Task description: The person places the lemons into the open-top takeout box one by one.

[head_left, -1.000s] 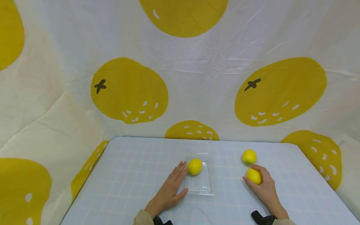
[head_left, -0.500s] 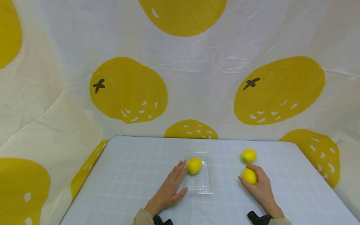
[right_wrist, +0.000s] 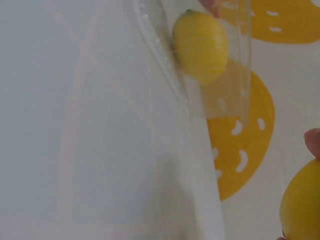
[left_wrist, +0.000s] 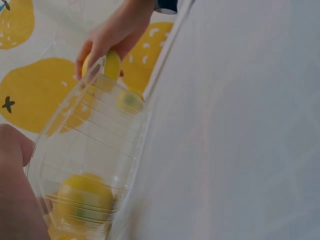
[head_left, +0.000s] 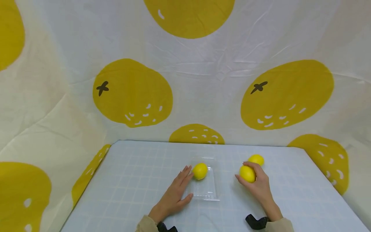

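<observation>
In the head view my right hand [head_left: 259, 183] pinches a yellow lemon [head_left: 247, 174] between thumb and fingers, right of a clear plastic container [head_left: 206, 198]. The right wrist view catches part of this held lemon [right_wrist: 305, 207] at its lower right edge. A second lemon [head_left: 200, 171] lies inside the container, toward its left back side. My left hand [head_left: 175, 195] rests along the container's left wall with straight fingers, thumb at the near left corner. Behind the right hand sits a third lemon [head_left: 257, 159], partly covered by it.
A pale blue checked cloth [head_left: 139, 180] covers the table. Close behind and along the sides hangs a white sheet [head_left: 203, 90] printed with large yellow fruit. A black strap mount [head_left: 256, 222] sits at the right wrist.
My right hand has carried its lemon left and slightly away from me, toward the container, and now overlaps the back lemon. The left hand and container have stayed put.
</observation>
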Available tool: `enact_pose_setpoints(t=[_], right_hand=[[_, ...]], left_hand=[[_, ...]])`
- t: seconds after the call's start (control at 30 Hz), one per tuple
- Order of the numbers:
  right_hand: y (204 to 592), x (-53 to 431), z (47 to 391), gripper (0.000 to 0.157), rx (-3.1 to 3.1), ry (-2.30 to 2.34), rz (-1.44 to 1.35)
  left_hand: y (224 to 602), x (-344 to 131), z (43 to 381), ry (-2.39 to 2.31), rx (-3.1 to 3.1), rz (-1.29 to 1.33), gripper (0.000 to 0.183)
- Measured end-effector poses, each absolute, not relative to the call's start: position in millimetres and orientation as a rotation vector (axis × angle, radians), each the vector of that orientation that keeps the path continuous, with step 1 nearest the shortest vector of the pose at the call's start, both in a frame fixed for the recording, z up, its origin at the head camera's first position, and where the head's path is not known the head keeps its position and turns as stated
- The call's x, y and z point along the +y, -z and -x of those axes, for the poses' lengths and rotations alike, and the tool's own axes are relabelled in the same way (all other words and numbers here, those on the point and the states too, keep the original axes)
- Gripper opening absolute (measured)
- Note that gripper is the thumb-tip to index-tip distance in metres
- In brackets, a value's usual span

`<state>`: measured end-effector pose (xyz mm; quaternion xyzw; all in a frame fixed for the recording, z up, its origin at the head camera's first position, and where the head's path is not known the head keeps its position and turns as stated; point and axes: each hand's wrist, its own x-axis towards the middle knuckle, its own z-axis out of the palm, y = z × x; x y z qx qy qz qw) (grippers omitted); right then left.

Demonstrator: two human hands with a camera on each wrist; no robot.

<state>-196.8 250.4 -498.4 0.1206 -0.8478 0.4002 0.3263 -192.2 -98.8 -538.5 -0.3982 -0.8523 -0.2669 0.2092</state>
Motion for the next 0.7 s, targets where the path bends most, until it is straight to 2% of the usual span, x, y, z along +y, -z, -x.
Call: enact_pose_setpoints(t=[0.33,0.7], right_hand=[[483,212,209,0.056,-2.202,-1.222,-0.321],[489,163,221,0.053,-2.191,-1.256,-0.484]], left_hand=[[540,-98,193,0.75,-2.355,1.119,0.067],[537,-99,192,0.712,-2.359,1.099,0.066]])
